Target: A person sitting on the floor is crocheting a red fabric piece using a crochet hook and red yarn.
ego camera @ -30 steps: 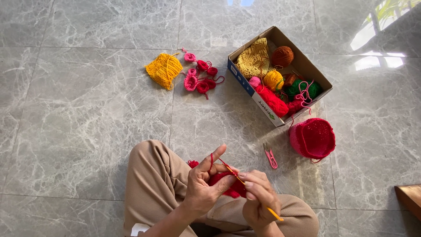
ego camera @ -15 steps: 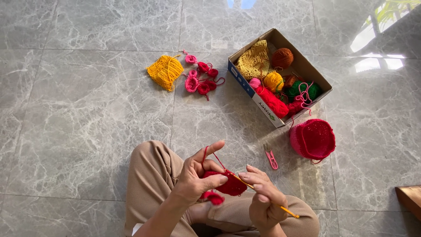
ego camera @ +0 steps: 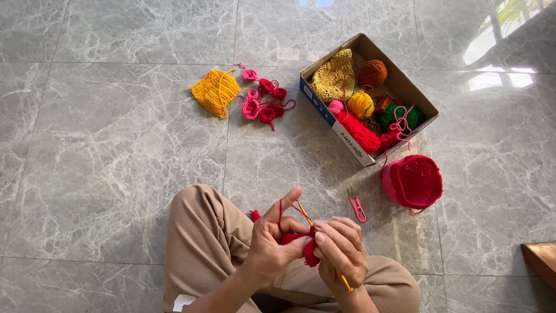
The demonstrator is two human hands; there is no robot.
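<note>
A person sat cross-legged on a grey marble-tiled floor point(ego camera: 116, 174), in tan trousers, crocheting with both hands held close together above the lap. The left hand point(ego camera: 272, 246) pinched a small red crocheted piece point(ego camera: 304, 246) between thumb and fingers, its forefinger raised with a strand of red yarn point(ego camera: 281, 211) looped over it. The right hand point(ego camera: 341, 252) was closed around a crochet hook point(ego camera: 346, 282), whose yellow handle end showed below the palm while its thin shaft ran up into the red piece; the hook's tip was too small to make out. The two hands touched at the work.

Just beside the right knee, on the floor, lay a pair of pink thread snips point(ego camera: 356, 204). Near them, further right, sat a round pink-red crocheted basket point(ego camera: 412, 181), a red strand leading from it up toward a cardboard box point(ego camera: 324, 110). The box stood open and held a pale yellow crocheted piece point(ego camera: 335, 78), a rust-brown yarn ball point(ego camera: 372, 72), a yellow ball point(ego camera: 360, 104), green yarn point(ego camera: 399, 116) and red yarn point(ego camera: 359, 132). Left of the box, well apart from the hands, lay a cluster of small pink and red crocheted flowers point(ego camera: 263, 99), and beside those a folded orange-yellow crocheted piece point(ego camera: 216, 91). A wooden corner point(ego camera: 541, 261) showed at the right edge.
</note>
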